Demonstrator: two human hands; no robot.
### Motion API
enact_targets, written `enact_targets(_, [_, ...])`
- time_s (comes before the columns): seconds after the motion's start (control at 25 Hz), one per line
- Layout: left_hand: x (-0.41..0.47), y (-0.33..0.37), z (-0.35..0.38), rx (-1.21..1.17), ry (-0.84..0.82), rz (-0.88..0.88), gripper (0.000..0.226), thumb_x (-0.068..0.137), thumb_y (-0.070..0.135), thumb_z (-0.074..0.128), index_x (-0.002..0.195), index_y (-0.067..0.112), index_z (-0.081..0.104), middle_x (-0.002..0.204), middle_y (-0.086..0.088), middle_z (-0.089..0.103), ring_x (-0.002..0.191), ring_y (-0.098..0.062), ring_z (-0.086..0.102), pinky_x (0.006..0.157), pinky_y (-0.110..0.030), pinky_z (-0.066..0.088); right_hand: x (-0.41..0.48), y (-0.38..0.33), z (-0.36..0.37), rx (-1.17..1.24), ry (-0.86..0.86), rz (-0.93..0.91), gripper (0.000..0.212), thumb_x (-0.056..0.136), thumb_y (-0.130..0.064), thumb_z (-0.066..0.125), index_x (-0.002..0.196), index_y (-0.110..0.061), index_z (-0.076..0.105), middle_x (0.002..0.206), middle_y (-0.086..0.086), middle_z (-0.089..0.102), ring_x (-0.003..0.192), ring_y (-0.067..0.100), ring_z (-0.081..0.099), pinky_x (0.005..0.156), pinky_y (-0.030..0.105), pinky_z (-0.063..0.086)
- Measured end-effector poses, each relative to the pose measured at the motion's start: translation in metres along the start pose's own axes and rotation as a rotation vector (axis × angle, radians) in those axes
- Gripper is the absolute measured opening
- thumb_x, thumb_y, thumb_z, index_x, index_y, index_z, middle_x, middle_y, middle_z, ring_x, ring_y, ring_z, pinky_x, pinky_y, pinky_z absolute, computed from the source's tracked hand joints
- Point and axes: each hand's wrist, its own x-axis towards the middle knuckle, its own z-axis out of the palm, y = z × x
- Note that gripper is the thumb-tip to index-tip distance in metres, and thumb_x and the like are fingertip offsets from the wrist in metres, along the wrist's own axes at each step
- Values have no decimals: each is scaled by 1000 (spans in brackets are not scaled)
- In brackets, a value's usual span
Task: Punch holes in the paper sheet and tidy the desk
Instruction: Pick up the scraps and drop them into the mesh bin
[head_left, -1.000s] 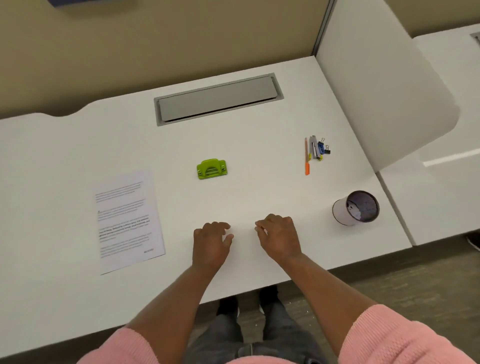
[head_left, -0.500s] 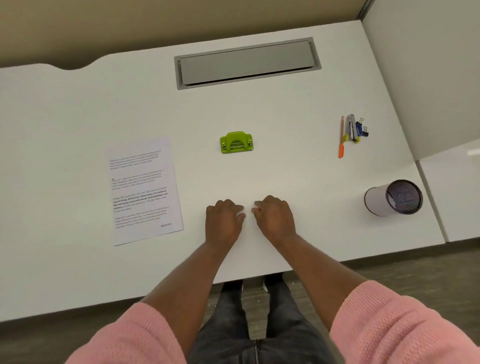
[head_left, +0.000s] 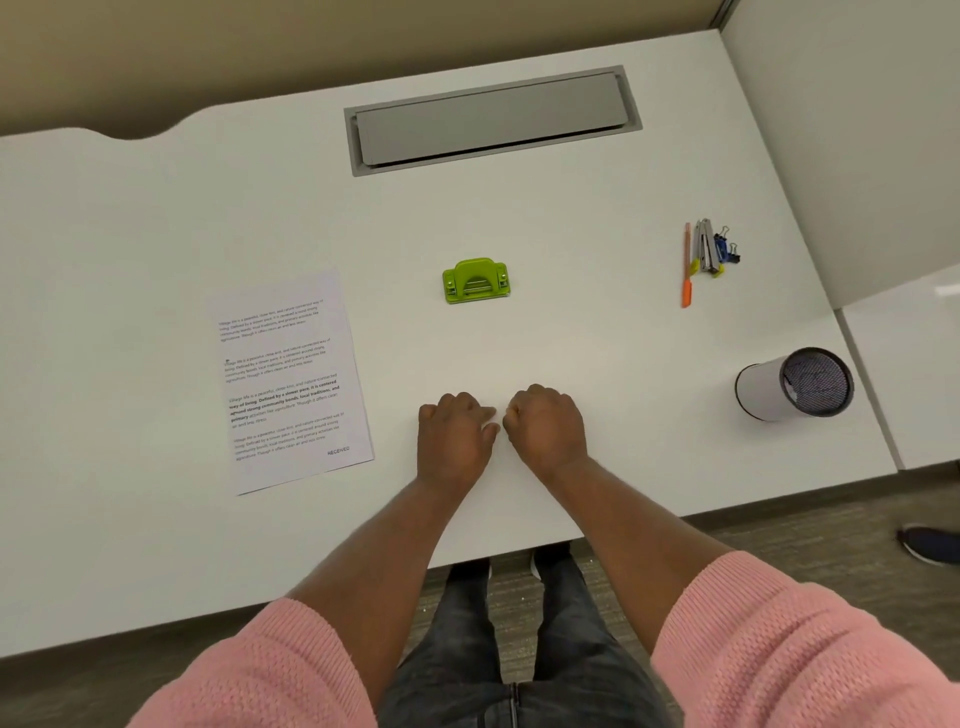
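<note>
Left hand (head_left: 454, 441) and right hand (head_left: 545, 428) lay curled, empty, near the desk's (head_left: 156, 218) front edge; paper sheet (head_left: 293, 382) read "RECEIVED", remaining print mostly blurred.

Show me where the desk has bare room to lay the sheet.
Bare: the strip from hole punch to left hand and right hand, the stretch from punch to orange pen, and left of the paper sheet. Crowded: the right side, with stapler, binder clips and tipped pen cup.
</note>
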Motion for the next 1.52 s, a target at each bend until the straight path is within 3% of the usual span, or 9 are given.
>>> enact_targets(0.2, [0, -1, -2, 30, -36, 24, 27, 91, 32, 61, 116, 27, 71, 107, 5, 66, 104, -19, 57, 90, -37, 35, 4, -4, -6, -79, -119, -36, 11, 85, -16, 53, 76, -14, 48, 81, 4, 58, 77, 28, 55, 70, 35, 31])
enact_targets(0.4, [0, -2, -6, -7, 17, 3, 29, 89, 26, 61, 116, 23, 69, 113, 5, 66, 109, -20, 57, 94, -36, 32, -18, 42, -14, 178, -32, 169, 22, 73, -17, 50, 57, -16, 36, 55, -1, 38, 49, 19, 38, 51, 40, 43])
enact_targets(0.48, [2, 2, -6, -16, 18, 14, 33, 88, 25, 62, 121, 21, 67, 121, 5, 65, 117, -19, 55, 100, -36, 31, -35, 66, -15, 314, 19, 268, 19, 74, -19, 53, 57, -13, 45, 54, -8, 49, 49, 14, 46, 50, 37, 46])
enact_targets(0.6, [8, 18, -7, -25, 4, 54, 43, 88, 28, 63, 131, 21, 61, 134, 3, 60, 129, -16, 50, 109, -38, 29, -51, 89, -23, 442, 106, 346, 14, 79, -23, 58, 66, -26, 52, 67, -11, 60, 62, 6, 57, 54, 25, 41])
enact_targets(0.8, [30, 85, -2, -17, -84, 213, 63, 90, 41, 61, 148, 24, 41, 155, 2, 41, 145, -16, 33, 119, -43, 23, -59, 123, -60, 520, 275, 396, 24, 78, -26, 58, 63, -35, 41, 67, -16, 50, 61, 3, 51, 56, 15, 32])
enact_targets(0.92, [45, 142, 6, -32, -132, 312, 74, 90, 46, 61, 153, 28, 27, 162, 2, 29, 150, -18, 22, 122, -45, 17, -66, 147, -90, 503, 391, 383, 23, 81, -27, 61, 70, -38, 45, 76, -18, 55, 78, -4, 56, 58, 10, 34])
enact_targets(1.04, [56, 206, 16, -26, -168, 425, 88, 87, 50, 64, 156, 30, 13, 165, 3, 18, 153, -19, 13, 123, -46, 13, -77, 181, -118, 464, 484, 362, 21, 84, -24, 64, 77, -36, 48, 79, -17, 55, 76, 3, 54, 62, 9, 34])
enact_targets(1.32, [81, 308, 37, -89, -236, 526, 104, 78, 65, 66, 157, 27, 9, 166, 6, 13, 153, -15, 7, 122, -47, 11, -87, 245, -157, 456, 557, 429, 17, 92, -24, 61, 81, -31, 50, 79, -16, 53, 76, 7, 55, 65, 17, 45])
enact_targets(1.52, [91, 332, 50, -124, -287, 519, 99, 76, 67, 65, 154, 25, 21, 162, 6, 27, 153, -15, 11, 121, -49, 10, -74, 269, -166, 389, 502, 421, 13, 94, -15, 57, 82, -17, 63, 83, 1, 63, 76, 20, 60, 75, 40, 54])
